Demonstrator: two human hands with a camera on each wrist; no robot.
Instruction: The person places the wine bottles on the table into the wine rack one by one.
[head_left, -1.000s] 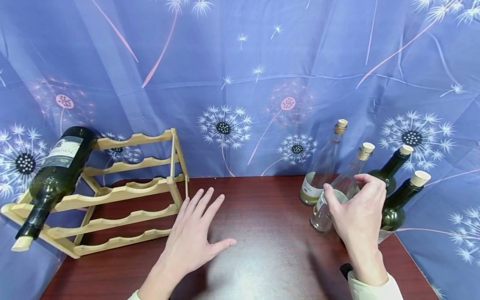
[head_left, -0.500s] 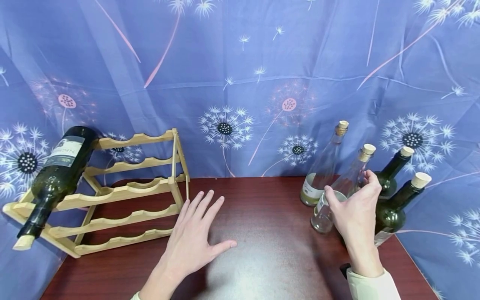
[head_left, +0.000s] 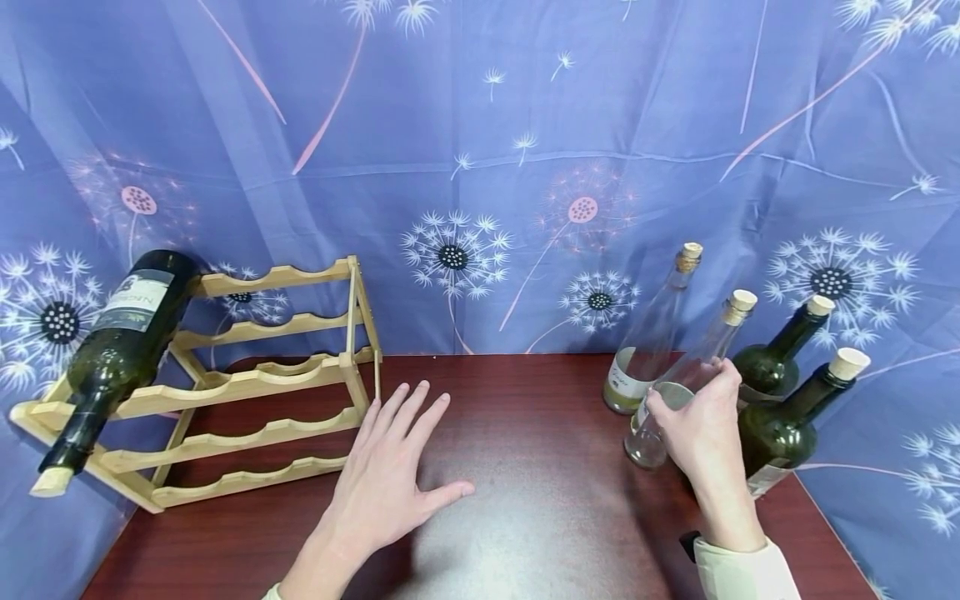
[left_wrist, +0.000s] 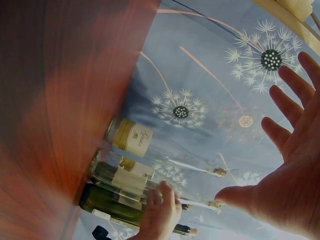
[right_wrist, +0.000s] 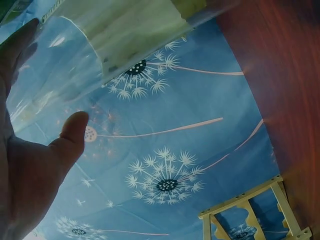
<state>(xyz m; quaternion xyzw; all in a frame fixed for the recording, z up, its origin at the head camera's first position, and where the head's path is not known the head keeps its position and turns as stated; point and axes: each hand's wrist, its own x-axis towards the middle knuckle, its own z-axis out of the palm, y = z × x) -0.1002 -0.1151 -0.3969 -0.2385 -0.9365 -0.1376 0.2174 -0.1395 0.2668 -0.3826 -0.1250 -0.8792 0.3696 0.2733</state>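
My right hand point(head_left: 708, 433) is around the body of a clear corked glass bottle point(head_left: 701, 346) standing on the table. Its fingers curve along the bottle's far right side; in the right wrist view the thumb point(right_wrist: 72, 137) looks slightly apart from the clear bottle point(right_wrist: 75, 55). Another clear bottle point(head_left: 652, 325) stands just behind. Two dark green corked bottles, a nearer one point(head_left: 783, 433) and a farther one point(head_left: 772, 367), stand to the right of the hand. My left hand point(head_left: 386, 475) is spread above the table by the wooden rack, holding nothing.
A wooden wine rack point(head_left: 232, 392) with scalloped rails stands at the left. One dark bottle point(head_left: 120, 342) lies tilted on its top level, cork toward me. A blue dandelion-print cloth point(head_left: 525, 100) hangs behind the reddish-brown table point(head_left: 540, 467).
My right hand has moved left, away from the dark bottles, its fingers coming in closer to the clear bottle. My left hand and the bottles have stayed put; the view has shifted slightly.
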